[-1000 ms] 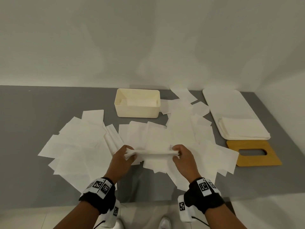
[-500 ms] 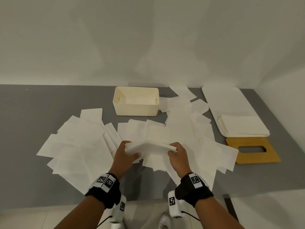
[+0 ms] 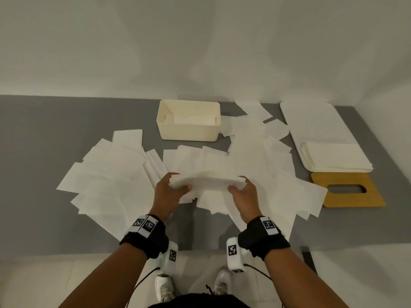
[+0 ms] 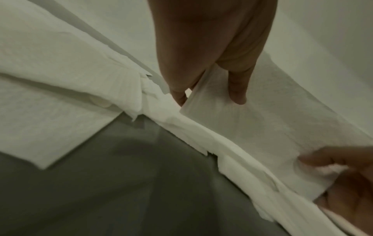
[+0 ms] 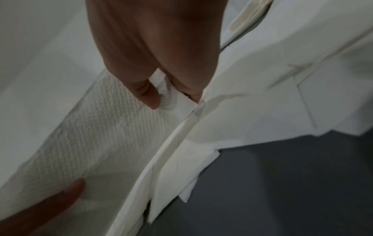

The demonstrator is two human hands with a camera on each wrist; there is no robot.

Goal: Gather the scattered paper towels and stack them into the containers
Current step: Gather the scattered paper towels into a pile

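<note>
With loose paper towels (image 3: 106, 174) spread to the left, the left hand (image 3: 165, 194) and right hand (image 3: 243, 196) pinch opposite ends of a gathered stack (image 3: 206, 181) above the table, seemingly squaring it for the cream container (image 3: 189, 130) behind.

A thin stack of paper towels (image 3: 208, 180), soft white paper pressed with a fine diamond emboss that shows plainly in the right wrist view, sags between two hands. Loose sheets (image 3: 106, 174) of the same matt, faintly textured paper, some creased at the edges, cover a smooth, matt grey tabletop (image 3: 44, 134). At 12 o'clock from the stack stands a cream container (image 3: 189, 130) of smooth plastic with a dull sheen. At 3 o'clock lies a wooden lid (image 3: 347, 192), honey-toned with a satin finish. Behind the lid, at 2 o'clock, a white tray (image 3: 311, 121) looks like smooth matt plastic.
</note>
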